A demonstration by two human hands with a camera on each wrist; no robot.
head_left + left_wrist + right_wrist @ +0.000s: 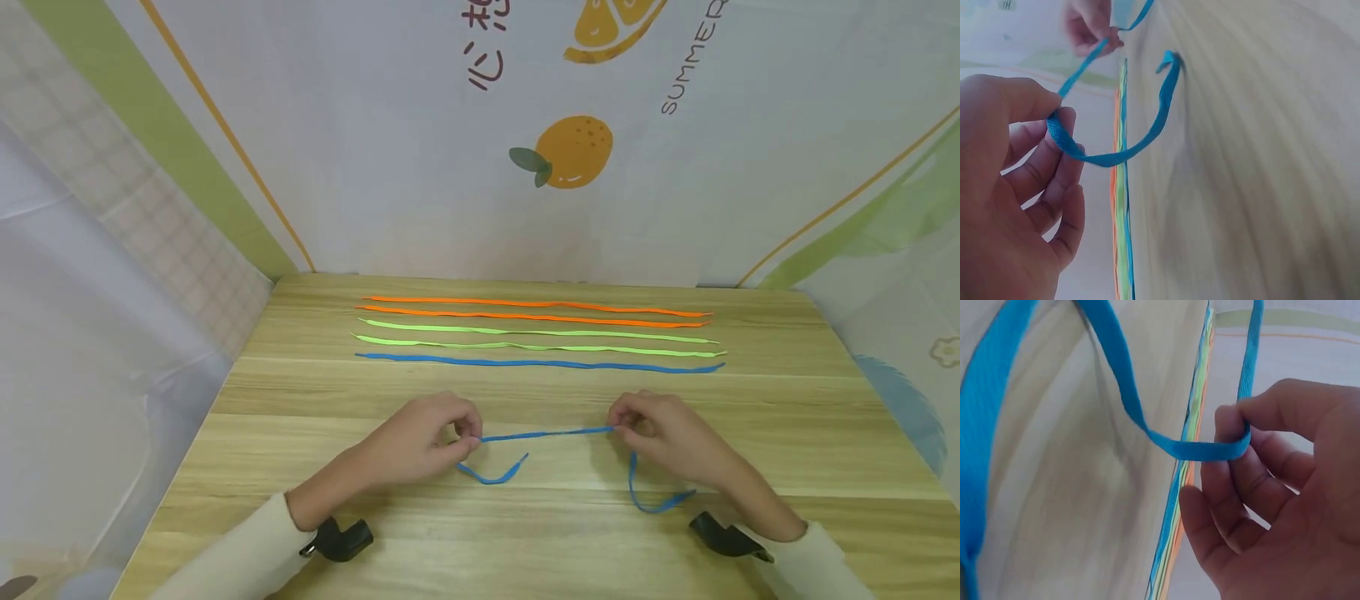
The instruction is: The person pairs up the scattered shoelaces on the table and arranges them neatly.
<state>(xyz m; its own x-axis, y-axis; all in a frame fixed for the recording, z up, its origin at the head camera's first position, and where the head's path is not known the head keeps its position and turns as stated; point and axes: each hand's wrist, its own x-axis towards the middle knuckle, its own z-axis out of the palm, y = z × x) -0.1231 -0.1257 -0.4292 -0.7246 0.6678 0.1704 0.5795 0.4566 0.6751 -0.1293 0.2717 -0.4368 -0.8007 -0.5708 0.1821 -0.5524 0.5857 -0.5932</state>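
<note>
A flat blue shoelace (547, 433) is stretched between my two hands over the front half of the table. My left hand (435, 433) pinches it between thumb and fingertip, and a short tail curves down from there to the right. On the other side my right hand (667, 433) pinches the lace the same way; its tail loops down toward the wrist. Close up in the left wrist view, the blue lace (1110, 159) bends over the index finger. In the right wrist view the lace (1179, 450) passes under the thumb across the fingers.
Beyond the hands lie straight laces side by side: a second blue lace (540, 363), two light green laces (540, 333) and two orange laces (540, 317). The wooden table (300, 400) meets a printed cloth (420, 208) at its back edge.
</note>
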